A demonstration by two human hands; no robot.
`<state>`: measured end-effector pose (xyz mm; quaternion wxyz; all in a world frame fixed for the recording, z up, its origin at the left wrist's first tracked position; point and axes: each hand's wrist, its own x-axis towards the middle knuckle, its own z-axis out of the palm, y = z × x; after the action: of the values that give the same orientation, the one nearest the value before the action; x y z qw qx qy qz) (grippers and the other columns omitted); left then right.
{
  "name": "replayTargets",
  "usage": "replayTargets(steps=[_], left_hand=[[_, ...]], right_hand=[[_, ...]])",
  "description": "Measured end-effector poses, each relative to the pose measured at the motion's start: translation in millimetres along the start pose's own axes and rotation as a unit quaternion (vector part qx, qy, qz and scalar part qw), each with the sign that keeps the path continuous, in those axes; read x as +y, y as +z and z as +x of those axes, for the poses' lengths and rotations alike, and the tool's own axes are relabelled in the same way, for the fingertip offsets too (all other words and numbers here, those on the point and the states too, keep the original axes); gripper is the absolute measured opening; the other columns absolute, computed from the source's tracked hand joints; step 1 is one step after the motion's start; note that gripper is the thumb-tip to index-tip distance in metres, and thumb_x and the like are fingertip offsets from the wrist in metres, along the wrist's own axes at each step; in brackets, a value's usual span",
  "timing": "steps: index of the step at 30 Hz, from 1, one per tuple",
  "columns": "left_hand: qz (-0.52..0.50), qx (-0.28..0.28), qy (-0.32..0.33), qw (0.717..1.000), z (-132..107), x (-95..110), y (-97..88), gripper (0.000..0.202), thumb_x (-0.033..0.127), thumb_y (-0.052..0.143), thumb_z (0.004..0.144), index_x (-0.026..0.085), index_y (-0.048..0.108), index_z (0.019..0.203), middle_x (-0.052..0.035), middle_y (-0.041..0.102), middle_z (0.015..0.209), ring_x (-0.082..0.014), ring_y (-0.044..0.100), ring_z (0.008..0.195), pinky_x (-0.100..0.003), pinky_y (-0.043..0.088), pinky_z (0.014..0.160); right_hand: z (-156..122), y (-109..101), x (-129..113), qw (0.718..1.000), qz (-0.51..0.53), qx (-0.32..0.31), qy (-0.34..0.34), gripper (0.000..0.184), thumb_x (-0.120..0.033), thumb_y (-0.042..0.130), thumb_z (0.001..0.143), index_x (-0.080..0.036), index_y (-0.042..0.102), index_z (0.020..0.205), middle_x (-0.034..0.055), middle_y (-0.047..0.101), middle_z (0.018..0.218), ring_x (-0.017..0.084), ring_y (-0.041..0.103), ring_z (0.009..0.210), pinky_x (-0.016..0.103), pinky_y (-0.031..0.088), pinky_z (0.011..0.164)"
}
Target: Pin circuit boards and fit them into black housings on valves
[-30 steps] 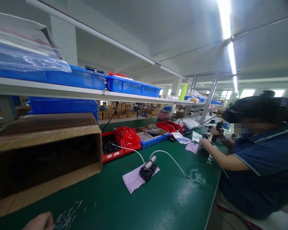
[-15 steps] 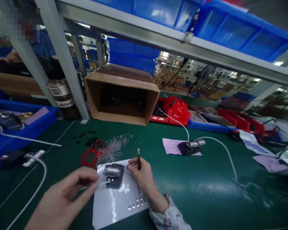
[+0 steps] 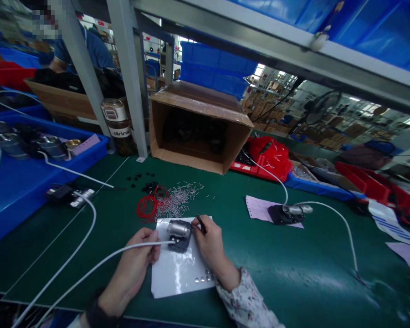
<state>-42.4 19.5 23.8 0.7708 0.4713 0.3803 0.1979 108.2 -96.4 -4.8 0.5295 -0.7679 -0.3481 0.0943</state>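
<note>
My left hand [image 3: 136, 262] is at the left edge of a white sheet [image 3: 171, 278], its fingers closed around a white cable [image 3: 123, 249]. That cable runs into a black unit with a silver metal cylinder [image 3: 180, 243] lying on the sheet. At the unit's right side, my right hand [image 3: 210, 243] is closed on a slim dark tool [image 3: 201, 222]; its kind and lower end cannot be made out. The fingertips of this hand are against or very near the unit's upper right corner. Several small shiny round parts [image 3: 202, 279] lie on the sheet below.
Behind the sheet lie red wire loops [image 3: 147, 207], a scatter of small metal pins [image 3: 177, 200] and black bits [image 3: 150, 187]. A similar unit [image 3: 283, 214] sits on pink paper at right. An open cardboard box [image 3: 201, 164] and a blue tray [image 3: 68, 164] stand around.
The view has shifted, so the bench appears further right. My left hand, blurred before, is now steady with the cable across it. The right hand has moved closer in against the unit.
</note>
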Motion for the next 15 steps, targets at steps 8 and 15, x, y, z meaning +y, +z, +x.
replayTargets(steps=[8, 15], left_hand=[[0.065, -0.003, 0.035, 0.997, 29.5, 8.1, 0.2, 0.040, 0.047, 0.071, 0.062, 0.014, 0.056, 0.079, 0.0017, 0.058, 0.063, -0.0114, 0.050, 0.053, -0.022, 0.040, 0.051], [0.189, -0.078, 0.079, 0.976, 62.9, 18.5, 1.9, 0.031, 0.040, 0.071, 0.060, 0.015, 0.067, 0.078, -0.0035, 0.066, 0.074, -0.0180, 0.058, 0.070, -0.026, 0.042, 0.063]], right_hand=[[4.8, -13.9, -3.3, 0.995, -0.059, -0.085, -0.009, 0.018, -0.011, 0.054, 0.077, -0.018, 0.069, 0.084, 0.0046, 0.072, 0.085, 0.018, 0.066, 0.080, 0.026, 0.050, 0.074], [62.7, -6.4, -7.7, 0.959, -0.257, -0.117, 0.038, 0.011, -0.023, 0.065, 0.083, -0.015, 0.068, 0.089, 0.0075, 0.070, 0.088, 0.020, 0.067, 0.081, 0.027, 0.050, 0.071]])
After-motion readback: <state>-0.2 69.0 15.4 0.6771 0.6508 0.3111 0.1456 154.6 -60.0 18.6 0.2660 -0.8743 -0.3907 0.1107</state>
